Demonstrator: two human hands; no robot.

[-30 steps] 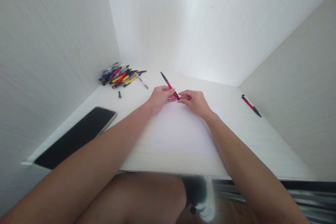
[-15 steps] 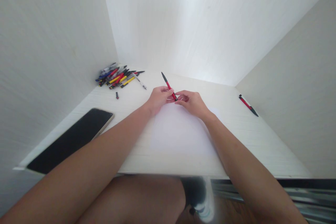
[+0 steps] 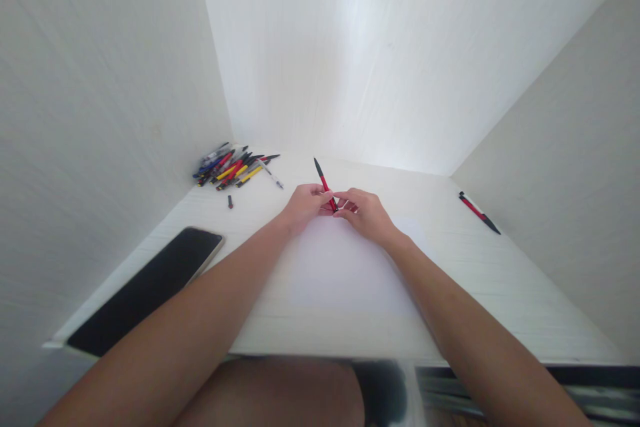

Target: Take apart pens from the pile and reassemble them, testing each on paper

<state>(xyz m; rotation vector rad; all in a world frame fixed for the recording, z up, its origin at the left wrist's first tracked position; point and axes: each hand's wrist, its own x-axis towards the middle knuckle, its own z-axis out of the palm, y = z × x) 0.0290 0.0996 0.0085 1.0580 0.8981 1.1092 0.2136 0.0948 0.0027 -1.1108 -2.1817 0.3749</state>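
My left hand [image 3: 304, 205] and my right hand [image 3: 364, 211] meet over the middle of the white table [image 3: 350, 293]. Both pinch a red pen with a black end [image 3: 323, 181], which sticks up and away from my fingers, tilted to the far left. The left fingers close round its lower barrel, and the right fingertips pinch its near end. A white sheet of paper [image 3: 345, 267] lies under my wrists.
A heap of several red, yellow, blue and black pens [image 3: 231, 167] lies at the far left corner, with a small dark pen part [image 3: 230, 201] beside it. A black phone [image 3: 150, 287] lies at the near left. Another red and black pen [image 3: 479, 213] lies at the right.
The held pen stands steeper and shows less length above my fingers. My hands stay pinched together on it. The view has shifted slightly downward.
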